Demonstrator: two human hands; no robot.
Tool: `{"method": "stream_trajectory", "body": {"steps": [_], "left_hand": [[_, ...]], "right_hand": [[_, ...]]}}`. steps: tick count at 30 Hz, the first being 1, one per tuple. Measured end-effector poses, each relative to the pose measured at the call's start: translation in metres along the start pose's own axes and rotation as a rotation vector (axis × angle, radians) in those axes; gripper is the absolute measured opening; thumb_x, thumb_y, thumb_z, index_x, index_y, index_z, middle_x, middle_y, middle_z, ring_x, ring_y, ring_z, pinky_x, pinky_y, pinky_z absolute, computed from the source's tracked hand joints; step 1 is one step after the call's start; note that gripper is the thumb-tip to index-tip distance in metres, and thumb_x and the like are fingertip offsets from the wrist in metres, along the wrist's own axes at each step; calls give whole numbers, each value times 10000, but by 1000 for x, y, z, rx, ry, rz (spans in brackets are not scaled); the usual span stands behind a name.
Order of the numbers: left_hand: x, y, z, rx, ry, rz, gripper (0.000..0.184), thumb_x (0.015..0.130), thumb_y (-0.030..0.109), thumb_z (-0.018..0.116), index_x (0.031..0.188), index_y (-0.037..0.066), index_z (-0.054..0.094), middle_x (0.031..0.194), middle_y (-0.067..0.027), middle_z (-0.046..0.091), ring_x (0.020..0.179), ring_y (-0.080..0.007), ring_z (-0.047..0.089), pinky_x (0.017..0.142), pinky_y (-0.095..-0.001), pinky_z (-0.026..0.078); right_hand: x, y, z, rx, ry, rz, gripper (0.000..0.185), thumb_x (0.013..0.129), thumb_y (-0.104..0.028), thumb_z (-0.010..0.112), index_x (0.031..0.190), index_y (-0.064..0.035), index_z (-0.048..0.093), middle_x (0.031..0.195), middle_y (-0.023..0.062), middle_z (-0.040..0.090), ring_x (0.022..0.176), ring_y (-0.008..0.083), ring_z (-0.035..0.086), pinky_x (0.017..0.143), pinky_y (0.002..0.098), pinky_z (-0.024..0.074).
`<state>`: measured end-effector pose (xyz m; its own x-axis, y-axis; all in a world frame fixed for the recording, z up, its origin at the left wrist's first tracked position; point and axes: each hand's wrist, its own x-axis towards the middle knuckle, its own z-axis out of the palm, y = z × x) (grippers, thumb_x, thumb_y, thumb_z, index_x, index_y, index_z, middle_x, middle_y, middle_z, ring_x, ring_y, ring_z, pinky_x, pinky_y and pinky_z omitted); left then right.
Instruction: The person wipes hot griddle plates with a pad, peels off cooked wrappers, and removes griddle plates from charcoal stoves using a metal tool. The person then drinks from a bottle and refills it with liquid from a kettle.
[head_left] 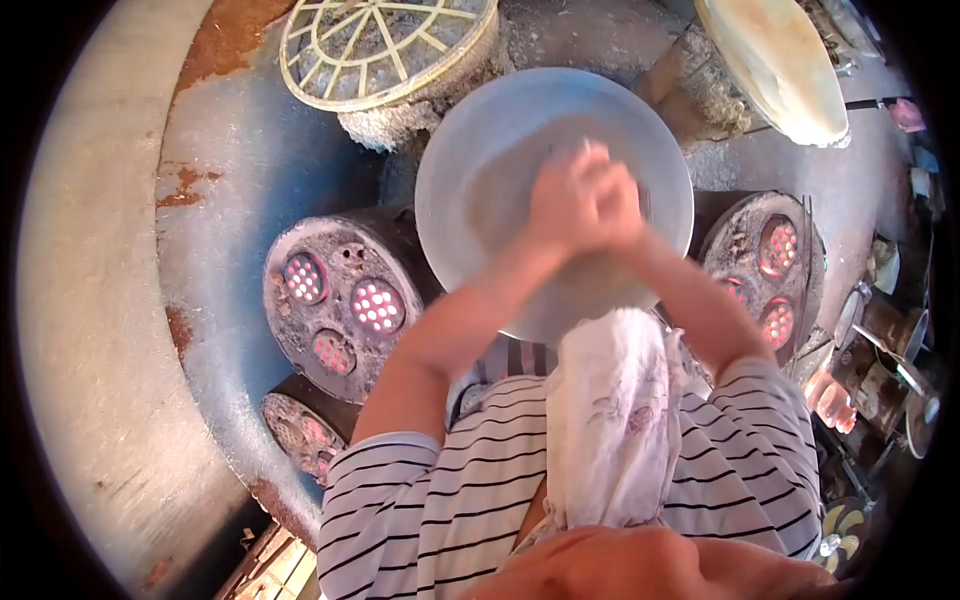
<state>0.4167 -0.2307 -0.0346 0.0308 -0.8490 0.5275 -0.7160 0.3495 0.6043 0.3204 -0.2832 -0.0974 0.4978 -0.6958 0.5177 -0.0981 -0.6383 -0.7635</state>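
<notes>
My left hand (562,205) and my right hand (615,200) are pressed together above a wide grey metal basin (445,215). Their fingers look closed around each other, and motion blurs them. Whatever may lie between the palms is hidden. Inside the basin is a dull brownish-grey layer (497,190), too blurred for me to tell what it is. Both forearms reach in over the near rim.
Glowing holes show in a round stove (345,255) at the left and another stove (748,222) at the right. A spoked cream rack (375,45) stands beyond the basin. A pale round disc (775,65) leans at the upper right. Metal pans crowd the far right.
</notes>
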Motion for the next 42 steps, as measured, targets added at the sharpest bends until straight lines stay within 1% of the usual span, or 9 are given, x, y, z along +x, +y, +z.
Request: {"method": "stream_trajectory", "body": {"steps": [13,21,23,26,28,30,37,39,42], "left_hand": [[-86,5,-73,75,144,-312,245,807,146,565,986,18,671,1093,-143,625,1032,-309,584,926,-408,434],[-20,-84,-91,-68,191,-188,174,775,120,624,919,33,672,958,-124,666,945,-288,619,859,-375,469],[-77,-37,-84,15,258,-216,189,775,129,623,932,34,674,972,-119,669,939,-295,623,848,-375,470],[-109,11,-94,146,159,-234,213,823,99,526,941,-18,659,961,-158,669,944,-293,635,850,-374,481],[-83,-17,-90,64,161,-208,219,822,120,538,939,-17,663,960,-158,668,934,-291,634,846,-374,482],[-34,-59,-75,-28,134,-126,226,820,138,546,942,-8,669,957,-146,668,923,-293,633,848,-366,481],[65,-24,60,41,-36,20,345,827,217,594,1140,74,617,1165,-141,594,1048,-333,567,884,-395,457],[22,53,16,-117,5,150,418,798,214,648,1187,72,589,1177,-144,584,1062,-328,558,897,-416,443],[-57,83,-70,83,-1,78,398,770,146,681,1153,67,607,1149,-122,594,1030,-298,567,892,-416,438]], "right_hand": [[-24,-66,71,-133,-657,-101,157,685,-267,610,811,-180,640,852,36,649,799,232,638,647,401,511],[78,-49,100,-303,-558,-37,157,729,-311,608,776,-164,640,783,52,658,776,241,656,611,381,516],[-44,0,212,806,31,521,186,764,-285,578,852,-134,640,893,93,658,863,227,650,678,363,516],[-11,-91,85,-196,-503,-148,208,822,-218,549,976,-92,609,1069,127,611,950,192,607,799,311,486],[27,-109,59,-230,-1115,109,224,821,-203,563,1007,-84,601,1115,125,593,983,185,581,833,298,468],[43,-52,88,-97,-277,-180,173,697,-286,624,722,-115,625,683,111,639,617,311,625,543,436,492],[13,96,-43,-6,217,409,211,752,-189,654,920,-72,605,986,140,616,935,304,591,777,394,499],[-11,-33,-92,-765,23,27,237,744,-239,678,917,-90,614,1019,119,589,957,334,559,840,442,454],[-50,-40,-113,-682,206,318,336,707,-292,716,964,-83,658,1058,175,574,982,370,554,860,464,450]]}}
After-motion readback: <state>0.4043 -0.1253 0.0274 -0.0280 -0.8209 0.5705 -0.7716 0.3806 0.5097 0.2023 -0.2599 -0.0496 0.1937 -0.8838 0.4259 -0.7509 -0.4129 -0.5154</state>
